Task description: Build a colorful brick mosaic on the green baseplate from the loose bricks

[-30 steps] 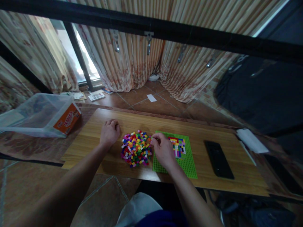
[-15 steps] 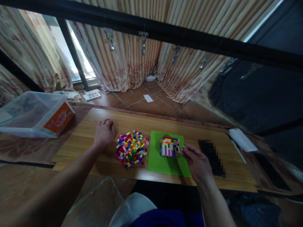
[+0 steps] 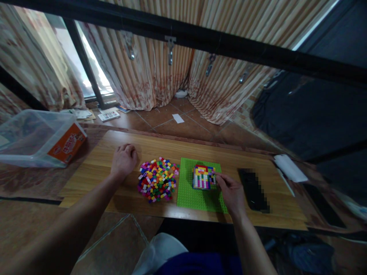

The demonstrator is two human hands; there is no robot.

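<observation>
My left hand (image 3: 124, 160) rests on the wooden board left of the brick pile, its fingers curled in with nothing visible in them. A heap of small multicoloured building bricks (image 3: 158, 179) lies in the middle. To its right is a green baseplate (image 3: 187, 198), bearing a blocky brick model (image 3: 202, 177) with striped white, pink and green sides and red and yellow on top. At the model's right side my right hand (image 3: 231, 191) pinches a small brick, mostly hidden by the fingertips, against or very near the model.
A dark, partly pixelated phone-like slab (image 3: 252, 191) lies right of my right hand. A clear plastic bin (image 3: 37, 137) with an orange label stands at the far left. A white flat object (image 3: 290, 168) sits at the board's right end. A black bar (image 3: 183, 32) crosses overhead before the curtains.
My right hand has moved in to the model's right side; the small green brick at its fingertips no longer shows clearly. My left hand stays in place. The whole view has shifted slightly.
</observation>
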